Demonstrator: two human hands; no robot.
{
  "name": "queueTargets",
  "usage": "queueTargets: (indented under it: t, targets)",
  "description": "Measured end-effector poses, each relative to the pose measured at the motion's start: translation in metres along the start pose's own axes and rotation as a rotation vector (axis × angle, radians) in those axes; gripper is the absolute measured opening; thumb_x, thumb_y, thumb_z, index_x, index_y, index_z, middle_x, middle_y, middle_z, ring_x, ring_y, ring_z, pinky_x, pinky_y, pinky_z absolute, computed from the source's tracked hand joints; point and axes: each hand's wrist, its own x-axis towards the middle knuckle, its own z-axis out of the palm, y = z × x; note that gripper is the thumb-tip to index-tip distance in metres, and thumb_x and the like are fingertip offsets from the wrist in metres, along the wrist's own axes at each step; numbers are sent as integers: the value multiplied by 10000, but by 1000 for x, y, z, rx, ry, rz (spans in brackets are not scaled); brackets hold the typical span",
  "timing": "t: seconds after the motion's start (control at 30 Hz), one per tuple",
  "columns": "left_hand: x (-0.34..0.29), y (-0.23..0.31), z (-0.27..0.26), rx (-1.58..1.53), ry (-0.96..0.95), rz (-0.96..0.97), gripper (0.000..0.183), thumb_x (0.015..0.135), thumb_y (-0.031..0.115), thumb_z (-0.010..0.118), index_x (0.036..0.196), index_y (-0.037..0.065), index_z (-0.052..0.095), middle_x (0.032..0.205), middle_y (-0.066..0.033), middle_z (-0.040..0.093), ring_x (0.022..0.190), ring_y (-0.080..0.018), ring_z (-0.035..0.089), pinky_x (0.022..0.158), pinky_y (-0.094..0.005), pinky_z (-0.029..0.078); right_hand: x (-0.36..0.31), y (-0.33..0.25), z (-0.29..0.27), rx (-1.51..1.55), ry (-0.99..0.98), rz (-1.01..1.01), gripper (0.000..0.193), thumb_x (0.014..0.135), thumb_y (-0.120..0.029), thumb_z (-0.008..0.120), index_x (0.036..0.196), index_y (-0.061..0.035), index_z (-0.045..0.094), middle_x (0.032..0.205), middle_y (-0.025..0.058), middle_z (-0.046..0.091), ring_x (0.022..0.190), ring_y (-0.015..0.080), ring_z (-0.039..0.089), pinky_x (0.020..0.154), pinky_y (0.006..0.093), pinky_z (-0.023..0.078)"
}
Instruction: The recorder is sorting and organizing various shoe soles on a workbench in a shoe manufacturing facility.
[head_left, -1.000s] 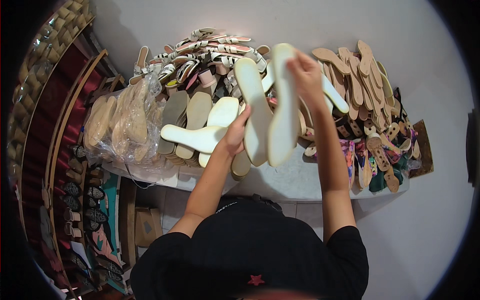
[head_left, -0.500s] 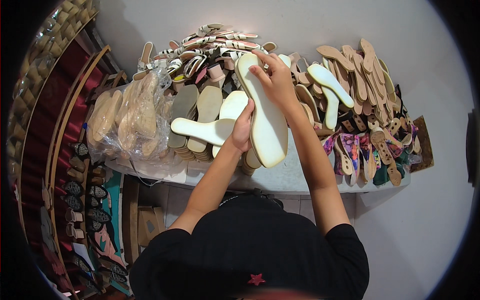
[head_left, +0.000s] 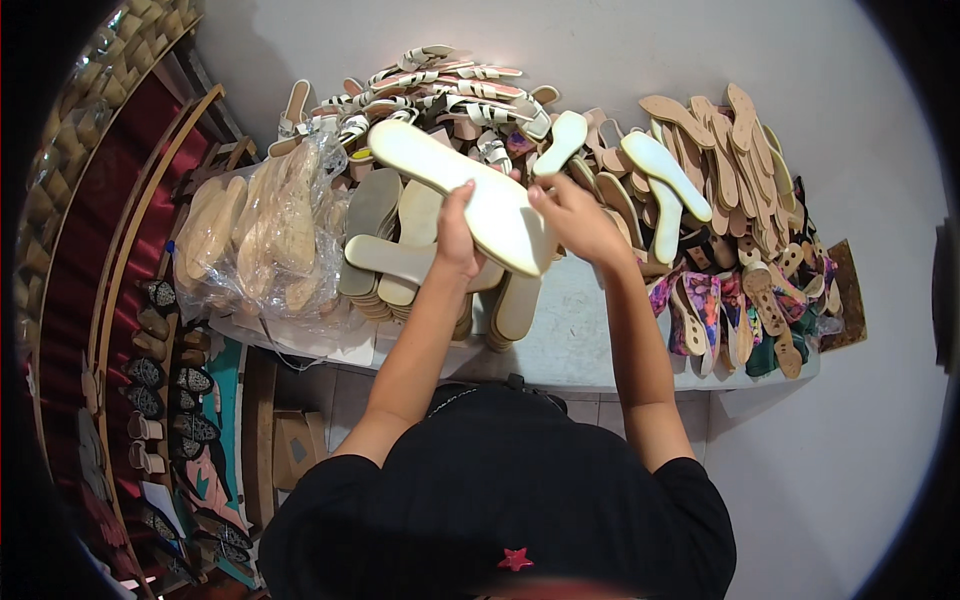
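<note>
My left hand [head_left: 458, 232] grips a white shoe sole [head_left: 462, 185] by its middle, thumb on top. The sole lies tilted above the table, narrow end to the far left and broad end toward me at the right. At the sole's right edge is my right hand [head_left: 582, 218], fingers loosely bent and apart; whether it touches the edge is hard to tell. Under the held sole, another pale sole [head_left: 388, 260] lies across stacks of soles. A grey stack [head_left: 370, 215] stands to the left and a beige stack [head_left: 516, 308] near the table's front edge.
A clear plastic bag [head_left: 270, 225] of soles sits at the left. White strappy sandals [head_left: 440, 85] pile up at the back. Tan soles [head_left: 715, 140] and floral wedge pieces [head_left: 700, 310] crowd the right of the table [head_left: 590, 330]. Shoe racks [head_left: 165, 380] stand along the left.
The sole has turned from near upright to slanting, its narrow end swinging left. My right hand has left its narrow end and moved nearer me, beside the right edge.
</note>
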Motion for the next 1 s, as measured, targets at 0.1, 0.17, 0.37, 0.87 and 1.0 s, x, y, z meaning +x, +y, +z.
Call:
queueTargets:
  t: [0.1, 0.17, 0.37, 0.87, 1.0]
  targets:
    - [15, 4, -12, 8, 28, 92, 396, 890, 251, 403, 1239, 65, 377, 1187, -166, 505, 1070, -267, 514, 922, -399, 418, -2, -6, 3, 71, -311, 226, 423, 913, -245, 497, 1177, 86, 482, 1008, 148, 602, 844, 136, 584, 722, 276, 469]
    - [21, 10, -16, 84, 69, 148, 376, 890, 260, 428, 1210, 67, 393, 1141, -153, 527, 1046, -256, 523, 892, -390, 433, 8, 10, 14, 438, -266, 203, 354, 889, -230, 519, 1070, 72, 548, 860, 82, 601, 762, 113, 547, 689, 268, 457]
    - [38, 66, -80, 459, 457, 217, 396, 863, 222, 564, 1179, 89, 368, 984, -70, 571, 805, -173, 579, 647, -296, 482, 38, 54, 20, 294, -200, 224, 371, 891, -223, 506, 1124, 63, 536, 928, 102, 618, 828, 136, 556, 762, 280, 442]
    - [34, 103, -146, 1617, 333, -54, 445, 708, 224, 696, 1025, -70, 590, 955, -205, 640, 885, -305, 621, 817, -354, 457, 13, 63, 51, -182, -285, 11, 987, 574, -227, 720, 1362, 53, 195, 1285, 300, 252, 1224, 439, 318, 1032, 381, 304]
    - [32, 101, -144, 1681, 357, -34, 445, 711, 233, 699, 1029, -61, 594, 972, -212, 635, 899, -314, 616, 812, -363, 461, 12, 57, 49, -250, -343, -53, 1003, 559, -162, 700, 1357, 93, 148, 1286, 307, 254, 1221, 440, 321, 1030, 372, 312]
